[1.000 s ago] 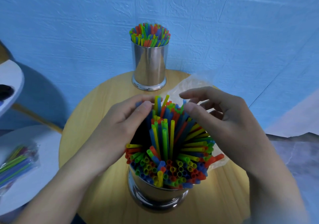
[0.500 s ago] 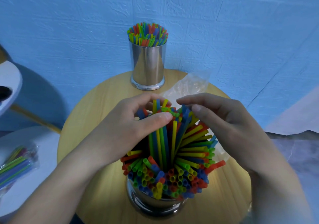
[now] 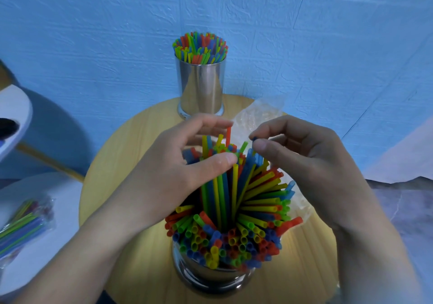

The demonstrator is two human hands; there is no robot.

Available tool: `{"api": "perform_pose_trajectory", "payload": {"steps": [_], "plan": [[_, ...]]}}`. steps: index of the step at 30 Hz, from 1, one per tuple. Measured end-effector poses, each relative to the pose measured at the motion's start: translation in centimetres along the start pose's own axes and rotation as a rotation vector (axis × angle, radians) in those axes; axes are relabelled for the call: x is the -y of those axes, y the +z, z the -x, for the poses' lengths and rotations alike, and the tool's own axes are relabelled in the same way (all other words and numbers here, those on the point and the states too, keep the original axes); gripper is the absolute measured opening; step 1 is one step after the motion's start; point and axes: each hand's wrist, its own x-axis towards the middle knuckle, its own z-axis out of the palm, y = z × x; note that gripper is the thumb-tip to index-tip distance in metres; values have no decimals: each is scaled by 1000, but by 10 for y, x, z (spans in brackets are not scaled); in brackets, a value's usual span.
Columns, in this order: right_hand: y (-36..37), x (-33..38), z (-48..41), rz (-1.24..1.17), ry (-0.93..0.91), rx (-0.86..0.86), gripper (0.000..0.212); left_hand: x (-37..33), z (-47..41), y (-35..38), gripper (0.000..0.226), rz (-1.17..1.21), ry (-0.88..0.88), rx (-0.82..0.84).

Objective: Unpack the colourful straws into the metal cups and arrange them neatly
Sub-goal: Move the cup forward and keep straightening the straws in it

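Observation:
A near metal cup stands at the front of the round wooden table, packed with colourful straws that fan out unevenly toward me. My left hand holds a bunch of the upright straws between thumb and fingers. My right hand pinches the tip of a blue straw at the top of the bundle. A second metal cup at the table's far edge holds a tidy bunch of straws.
An empty clear plastic wrapper lies on the table behind my right hand. A sealed pack of straws rests on a white round surface at the left. Another white surface juts in higher up. A blue wall is behind.
Both hands rose and parted a little. My right hand shifted from lying over the bundle to pinching one blue straw's tip. Several straw tips now stick up higher between my hands.

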Motion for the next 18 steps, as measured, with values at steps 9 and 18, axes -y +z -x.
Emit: {"api": "perform_pose_trajectory", "payload": {"steps": [9,18], "plan": [[0,-5,2,-30,-17,16,5,-10,-8,6,26,-204,146,-41],[-1,-6,4,-69,-16,-5,2,-15,-11,10,10,-307,223,-70]]}}
